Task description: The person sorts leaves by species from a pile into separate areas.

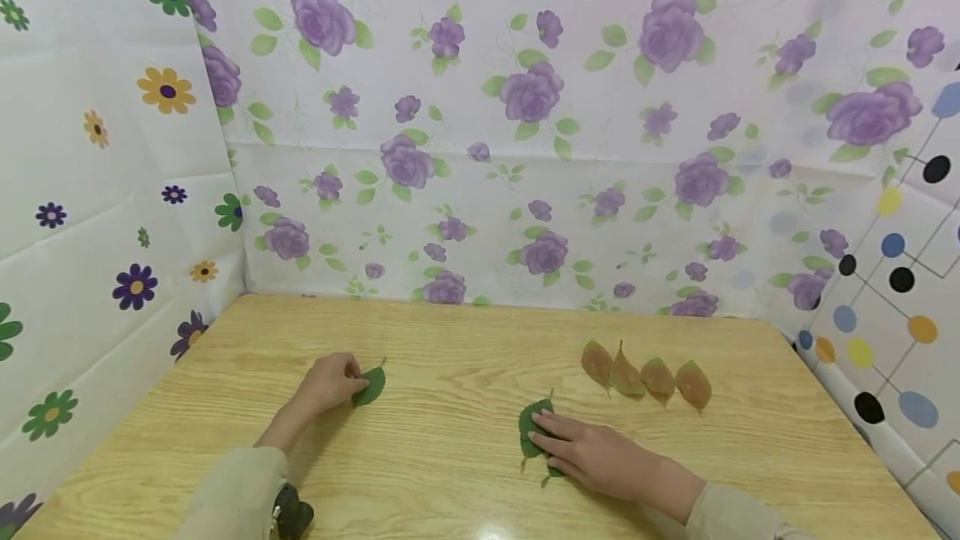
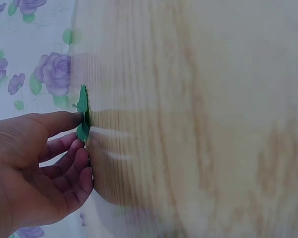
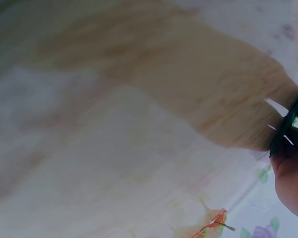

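On the left part of the table, my left hand [image 1: 333, 382] pinches a green leaf [image 1: 370, 388] by its near edge. Thumb and forefinger meet at that leaf [image 2: 83, 119] in the left wrist view, with the other fingers curled below. My right hand [image 1: 596, 452] reaches in from the right, its fingers extended and resting over another green leaf [image 1: 534, 432] with a toothed edge. Part of one more green leaf [image 1: 555, 470] shows under these fingers, the remainder covered. Only the edge of my right hand [image 3: 293, 183] appears in the right wrist view, beside a dark green leaf [image 3: 288, 121].
Several reddish-brown leaves, one of them the rightmost leaf [image 1: 693, 385], lie in a row at the right of the wooden table [image 1: 450, 357]. Behind stands a purple-flowered cloth [image 1: 480, 215]. Patterned cloths flank both sides. A dark object [image 1: 291, 512] is strapped at my left wrist.
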`<state>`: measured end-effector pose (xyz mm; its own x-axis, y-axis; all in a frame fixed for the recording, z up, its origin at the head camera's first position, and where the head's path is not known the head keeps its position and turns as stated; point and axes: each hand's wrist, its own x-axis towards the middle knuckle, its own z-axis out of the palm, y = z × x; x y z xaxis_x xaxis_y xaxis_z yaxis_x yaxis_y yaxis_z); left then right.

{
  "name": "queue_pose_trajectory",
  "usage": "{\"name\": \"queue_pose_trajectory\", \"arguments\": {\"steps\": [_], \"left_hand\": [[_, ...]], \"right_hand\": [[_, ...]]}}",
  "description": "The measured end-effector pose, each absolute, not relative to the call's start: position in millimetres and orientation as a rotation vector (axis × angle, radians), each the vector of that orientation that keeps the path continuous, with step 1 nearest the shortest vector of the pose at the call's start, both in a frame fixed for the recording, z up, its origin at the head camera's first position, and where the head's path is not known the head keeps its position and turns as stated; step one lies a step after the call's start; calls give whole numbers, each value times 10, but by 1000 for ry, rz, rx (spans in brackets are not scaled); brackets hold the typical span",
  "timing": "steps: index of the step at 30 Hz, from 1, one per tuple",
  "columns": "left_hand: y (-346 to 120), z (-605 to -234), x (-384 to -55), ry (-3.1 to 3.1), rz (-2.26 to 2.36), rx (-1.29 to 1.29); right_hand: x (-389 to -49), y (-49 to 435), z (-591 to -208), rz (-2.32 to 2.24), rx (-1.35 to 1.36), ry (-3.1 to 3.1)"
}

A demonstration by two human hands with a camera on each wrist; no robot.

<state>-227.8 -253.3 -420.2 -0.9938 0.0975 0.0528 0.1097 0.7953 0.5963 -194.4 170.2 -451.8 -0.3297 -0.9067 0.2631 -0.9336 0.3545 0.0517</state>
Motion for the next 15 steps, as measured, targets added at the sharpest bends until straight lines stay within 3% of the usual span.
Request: {"name": "queue_pose_trajectory", "arguments": {"steps": [15], "left_hand": [[-2508,-4193,-2252,-2933,-923,-195]], "right_hand": [[-1932,1680,-4461,211,1628,-2451]]}}
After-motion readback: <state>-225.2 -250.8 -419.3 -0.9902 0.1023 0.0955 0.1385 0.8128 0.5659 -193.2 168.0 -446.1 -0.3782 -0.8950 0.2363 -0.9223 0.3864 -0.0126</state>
